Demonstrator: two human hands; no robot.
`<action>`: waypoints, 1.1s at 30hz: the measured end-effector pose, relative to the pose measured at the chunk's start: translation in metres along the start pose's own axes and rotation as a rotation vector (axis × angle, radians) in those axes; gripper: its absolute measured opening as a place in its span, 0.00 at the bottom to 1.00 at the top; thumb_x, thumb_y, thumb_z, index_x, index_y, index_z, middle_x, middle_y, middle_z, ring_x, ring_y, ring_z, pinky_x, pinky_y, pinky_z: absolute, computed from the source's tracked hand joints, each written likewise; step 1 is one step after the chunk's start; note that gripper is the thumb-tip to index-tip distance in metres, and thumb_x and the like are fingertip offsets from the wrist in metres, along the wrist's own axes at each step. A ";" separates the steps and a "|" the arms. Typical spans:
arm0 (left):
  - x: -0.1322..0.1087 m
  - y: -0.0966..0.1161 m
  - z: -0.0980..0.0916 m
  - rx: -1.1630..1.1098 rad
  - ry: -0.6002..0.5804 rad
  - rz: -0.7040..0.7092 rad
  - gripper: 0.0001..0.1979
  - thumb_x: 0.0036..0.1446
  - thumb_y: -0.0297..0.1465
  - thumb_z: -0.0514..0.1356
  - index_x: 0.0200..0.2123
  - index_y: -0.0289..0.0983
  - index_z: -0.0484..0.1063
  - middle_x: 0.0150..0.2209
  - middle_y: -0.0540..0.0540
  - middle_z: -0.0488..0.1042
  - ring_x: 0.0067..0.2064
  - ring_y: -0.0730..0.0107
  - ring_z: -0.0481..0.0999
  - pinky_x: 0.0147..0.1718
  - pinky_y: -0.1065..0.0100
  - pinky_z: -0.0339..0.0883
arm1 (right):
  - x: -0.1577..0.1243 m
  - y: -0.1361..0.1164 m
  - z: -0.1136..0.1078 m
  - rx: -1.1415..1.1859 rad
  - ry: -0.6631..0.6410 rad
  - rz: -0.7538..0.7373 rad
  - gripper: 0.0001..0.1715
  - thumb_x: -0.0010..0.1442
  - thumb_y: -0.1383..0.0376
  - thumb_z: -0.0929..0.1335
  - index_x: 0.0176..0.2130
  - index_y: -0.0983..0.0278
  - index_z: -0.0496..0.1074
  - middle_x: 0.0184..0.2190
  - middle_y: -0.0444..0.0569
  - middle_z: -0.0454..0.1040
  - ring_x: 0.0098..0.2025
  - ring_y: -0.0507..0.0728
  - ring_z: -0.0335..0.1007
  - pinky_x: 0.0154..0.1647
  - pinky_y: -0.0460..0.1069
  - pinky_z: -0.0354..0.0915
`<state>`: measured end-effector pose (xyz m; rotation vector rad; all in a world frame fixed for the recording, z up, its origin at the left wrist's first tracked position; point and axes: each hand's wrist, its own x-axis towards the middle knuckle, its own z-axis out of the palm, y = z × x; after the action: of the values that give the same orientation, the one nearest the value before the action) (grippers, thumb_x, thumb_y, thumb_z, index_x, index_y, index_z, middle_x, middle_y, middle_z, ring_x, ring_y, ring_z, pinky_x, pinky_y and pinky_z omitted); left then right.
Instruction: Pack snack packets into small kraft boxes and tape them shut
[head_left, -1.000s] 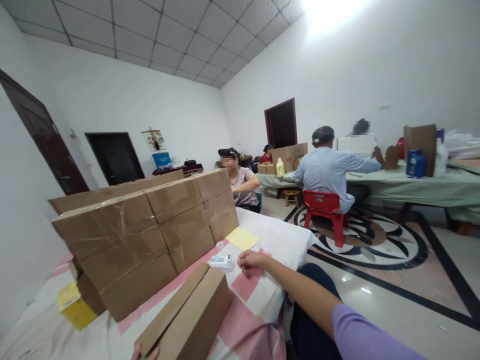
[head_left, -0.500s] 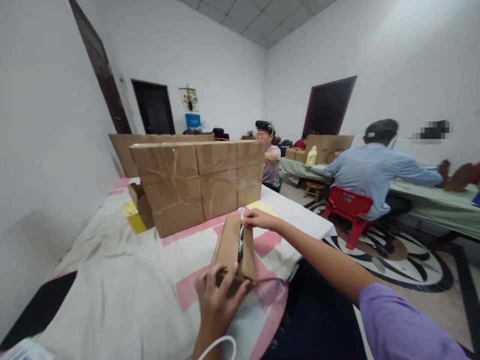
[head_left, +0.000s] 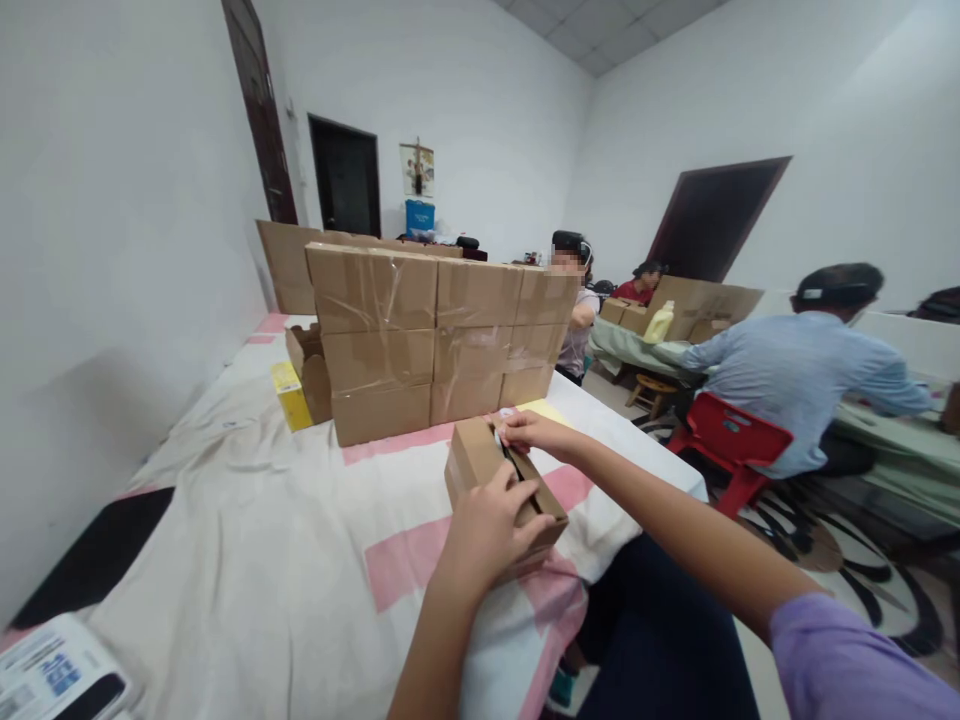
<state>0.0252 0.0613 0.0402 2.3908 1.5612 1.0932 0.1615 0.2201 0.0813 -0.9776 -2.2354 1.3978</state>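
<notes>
Resting on the near, right-hand part of the tabletop [head_left: 247, 560], a small cardboard carton [head_left: 480, 465] lies with its long axis running away from the person and slightly leftward, its two top flaps meeting along a centre seam. The left hand [head_left: 491, 530] presses down on the near end, palm and fingers spread over the flaps, a flat grip that steadies the carton without lifting it. The right hand [head_left: 536, 432] sits at the far end, just beyond the carton's seam, fingers pinched on a small whitish item (too small to identify; possibly a tape end). The left hand is thus the nearer of the two to the person; the right reaches across from the right side. Carton surfaces are matte brown corrugated board with sharp folded edges. The tabletop is covered by soft, wrinkled white cloth with pink bands. Behind stands a wall of stacked, taped cartons [head_left: 439, 340], glossy where tape crosses them, with a yellow box [head_left: 291, 395] at its left.
</notes>
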 end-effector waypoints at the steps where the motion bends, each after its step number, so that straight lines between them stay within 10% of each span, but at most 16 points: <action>1: 0.003 0.001 -0.003 -0.004 -0.035 -0.018 0.12 0.60 0.43 0.62 0.45 0.48 0.75 0.48 0.50 0.71 0.39 0.60 0.77 0.36 0.61 0.70 | 0.000 0.000 0.001 -0.002 -0.022 0.018 0.19 0.54 0.54 0.70 0.25 0.67 0.69 0.17 0.39 0.61 0.21 0.47 0.54 0.24 0.45 0.49; 6: 0.021 0.000 -0.014 0.004 -0.225 -0.130 0.08 0.63 0.32 0.56 0.35 0.42 0.76 0.55 0.51 0.70 0.38 0.61 0.77 0.35 0.58 0.70 | 0.007 0.003 0.007 0.008 -0.086 0.091 0.20 0.56 0.53 0.70 0.27 0.67 0.69 0.18 0.40 0.64 0.21 0.47 0.56 0.24 0.44 0.52; 14: 0.024 -0.010 0.006 -0.049 -0.168 -0.187 0.13 0.63 0.34 0.59 0.51 0.46 0.71 0.63 0.52 0.67 0.66 0.58 0.60 0.62 0.43 0.54 | 0.017 0.001 -0.005 0.006 -0.127 0.212 0.18 0.57 0.54 0.69 0.29 0.68 0.69 0.20 0.40 0.64 0.19 0.46 0.57 0.21 0.43 0.51; 24: 0.034 0.000 0.013 0.073 -0.245 -0.288 0.16 0.63 0.38 0.59 0.50 0.37 0.71 0.54 0.40 0.73 0.54 0.45 0.68 0.50 0.43 0.64 | 0.037 -0.030 -0.024 -0.150 -0.349 0.260 0.12 0.62 0.62 0.65 0.30 0.68 0.69 0.22 0.42 0.67 0.18 0.45 0.54 0.18 0.42 0.51; 33: 0.031 -0.011 0.016 -0.031 -0.139 -0.198 0.15 0.61 0.39 0.61 0.49 0.41 0.71 0.54 0.44 0.71 0.58 0.46 0.64 0.54 0.42 0.61 | 0.028 -0.009 0.004 -0.159 0.032 0.021 0.13 0.67 0.59 0.62 0.36 0.66 0.68 0.28 0.45 0.73 0.21 0.50 0.67 0.24 0.46 0.65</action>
<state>0.0338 0.0964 0.0394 2.1841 1.6763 0.8864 0.1356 0.2350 0.0855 -1.0694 -2.3482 1.2185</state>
